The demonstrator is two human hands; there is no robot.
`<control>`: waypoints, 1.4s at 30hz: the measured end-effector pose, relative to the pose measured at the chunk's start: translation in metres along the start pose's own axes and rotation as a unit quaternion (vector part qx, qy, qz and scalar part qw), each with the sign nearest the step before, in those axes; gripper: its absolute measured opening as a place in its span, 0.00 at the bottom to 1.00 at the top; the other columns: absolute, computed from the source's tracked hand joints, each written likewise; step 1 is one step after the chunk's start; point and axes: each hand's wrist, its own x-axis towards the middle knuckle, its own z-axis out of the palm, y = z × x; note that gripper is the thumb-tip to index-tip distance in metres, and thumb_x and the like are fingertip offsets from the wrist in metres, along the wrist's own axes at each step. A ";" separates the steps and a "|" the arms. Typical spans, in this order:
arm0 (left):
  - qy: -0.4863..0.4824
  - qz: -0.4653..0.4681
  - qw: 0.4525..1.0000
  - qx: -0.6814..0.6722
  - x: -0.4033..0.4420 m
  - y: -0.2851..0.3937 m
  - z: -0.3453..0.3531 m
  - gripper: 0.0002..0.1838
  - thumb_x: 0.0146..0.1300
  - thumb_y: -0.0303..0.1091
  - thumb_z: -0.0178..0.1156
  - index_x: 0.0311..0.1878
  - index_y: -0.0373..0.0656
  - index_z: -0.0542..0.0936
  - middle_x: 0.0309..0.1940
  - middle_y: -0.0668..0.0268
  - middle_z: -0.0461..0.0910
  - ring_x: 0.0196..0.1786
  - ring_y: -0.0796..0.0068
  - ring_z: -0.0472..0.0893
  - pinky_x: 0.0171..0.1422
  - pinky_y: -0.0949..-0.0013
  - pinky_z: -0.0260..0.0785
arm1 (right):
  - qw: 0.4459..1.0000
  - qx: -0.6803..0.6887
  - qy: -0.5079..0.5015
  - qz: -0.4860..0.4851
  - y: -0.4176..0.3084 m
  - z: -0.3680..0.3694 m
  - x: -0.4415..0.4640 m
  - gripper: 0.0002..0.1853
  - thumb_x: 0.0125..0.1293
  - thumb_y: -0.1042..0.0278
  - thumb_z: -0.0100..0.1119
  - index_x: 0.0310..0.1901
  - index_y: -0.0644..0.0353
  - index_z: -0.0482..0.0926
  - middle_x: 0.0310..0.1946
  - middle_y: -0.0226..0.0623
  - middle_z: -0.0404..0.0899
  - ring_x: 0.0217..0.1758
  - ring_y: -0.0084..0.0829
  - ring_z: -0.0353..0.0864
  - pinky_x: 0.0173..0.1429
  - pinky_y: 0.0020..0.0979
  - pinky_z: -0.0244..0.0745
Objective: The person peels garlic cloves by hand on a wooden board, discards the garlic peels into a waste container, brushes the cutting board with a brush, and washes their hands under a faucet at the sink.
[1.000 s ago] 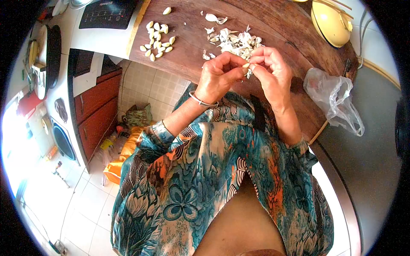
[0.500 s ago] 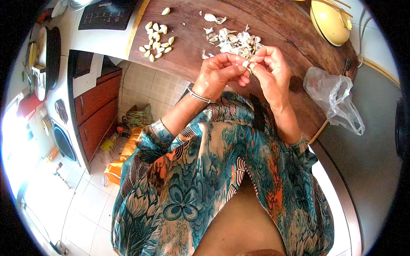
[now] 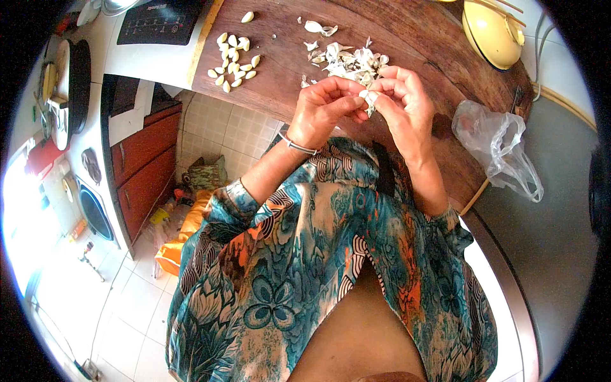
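My left hand (image 3: 324, 109) and my right hand (image 3: 405, 113) meet at their fingertips over the front edge of the wooden table (image 3: 280, 63). Between them is a small garlic clove (image 3: 365, 94) with white skin on it, pinched by the thumb and finger of each hand. Just beyond the fingers lies a heap of papery garlic skins (image 3: 350, 62). Several peeled cloves (image 3: 234, 54) are grouped on the table's left part, with a single clove (image 3: 247, 17) farther back. A metal bangle circles my left wrist.
A yellow bowl (image 3: 490, 33) with chopsticks stands at the back right. A clear plastic bag (image 3: 493, 143) hangs over the table's right edge. Left of the table are a black cooktop panel (image 3: 159, 22) and red drawers (image 3: 149, 169); an orange bag (image 3: 184, 232) is on the floor.
The fingers have shifted slightly around the clove, and white skin now shows at the fingertips. Both hands stay together in nearly the same place.
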 end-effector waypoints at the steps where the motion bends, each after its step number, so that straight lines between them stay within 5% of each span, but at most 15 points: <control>1: 0.000 -0.002 1.000 0.006 0.000 0.000 0.000 0.07 0.59 0.24 0.57 0.41 0.33 0.76 0.31 0.60 0.80 0.30 0.73 0.80 0.37 0.73 0.75 | 1.000 0.003 0.002 0.003 0.001 0.000 0.000 0.16 0.56 0.79 0.58 0.46 0.65 0.68 0.30 0.32 0.76 0.35 0.20 0.75 0.41 0.22 0.71; 8: -0.009 -0.018 1.000 -0.016 0.000 -0.001 0.001 0.08 0.59 0.24 0.58 0.41 0.33 0.76 0.32 0.60 0.80 0.32 0.72 0.81 0.38 0.72 0.75 | 1.000 0.031 0.005 0.000 0.004 0.003 0.000 0.14 0.54 0.82 0.55 0.43 0.63 0.68 0.28 0.30 0.73 0.33 0.20 0.73 0.38 0.22 0.70; 24: 0.010 -0.018 1.000 0.016 -0.001 0.000 0.001 0.11 0.58 0.28 0.60 0.41 0.31 0.77 0.33 0.61 0.80 0.33 0.74 0.80 0.40 0.74 0.75 | 0.974 -0.139 0.010 -0.177 0.013 0.006 -0.002 0.14 0.54 0.82 0.56 0.43 0.61 0.69 0.27 0.34 0.74 0.27 0.23 0.74 0.32 0.25 0.72; 29: -0.002 -0.009 1.000 0.009 -0.002 0.004 0.003 0.11 0.58 0.28 0.60 0.42 0.31 0.77 0.35 0.61 0.80 0.34 0.74 0.80 0.41 0.74 0.75 | 0.984 -0.113 0.006 -0.137 0.010 0.006 -0.006 0.14 0.56 0.86 0.54 0.44 0.63 0.68 0.31 0.30 0.72 0.34 0.19 0.69 0.39 0.21 0.67; 42: -0.014 -0.018 0.999 -0.047 -0.002 0.001 0.001 0.11 0.59 0.23 0.56 0.45 0.31 0.76 0.37 0.57 0.80 0.36 0.69 0.81 0.43 0.70 0.76 | 0.983 -0.078 0.027 -0.165 0.011 0.006 -0.002 0.13 0.57 0.84 0.54 0.43 0.62 0.68 0.32 0.34 0.74 0.30 0.20 0.73 0.35 0.23 0.71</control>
